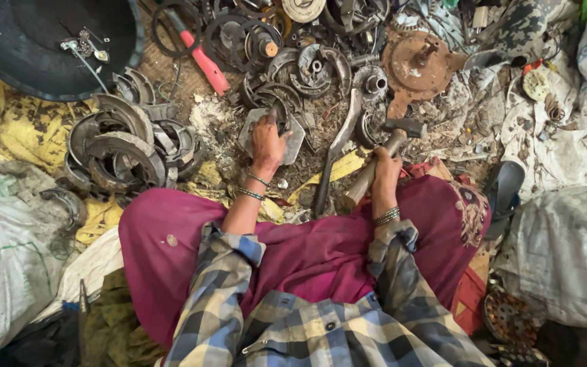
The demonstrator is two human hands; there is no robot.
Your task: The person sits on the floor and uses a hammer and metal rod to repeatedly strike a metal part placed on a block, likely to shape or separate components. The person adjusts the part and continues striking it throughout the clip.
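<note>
My left hand (267, 144) presses down on a curved metal part that lies on a flat grey hexagonal plate (296, 139) on the ground. My right hand (384, 170) is wrapped around the wooden handle of a hammer (382, 156), whose dark metal head points up and away near a rusty round disc (417, 62). A long bent metal bar (338, 146) lies between the two hands. Both wrists carry bangles, and checked sleeves cover the arms.
A heap of curved grey brake shoes (120, 146) lies at the left. A red-handled tool (205, 62), rings and scrap parts fill the far ground. A black pan (28, 47) sits top left. White sacks (565, 238) and a sandal (504, 190) lie at the right.
</note>
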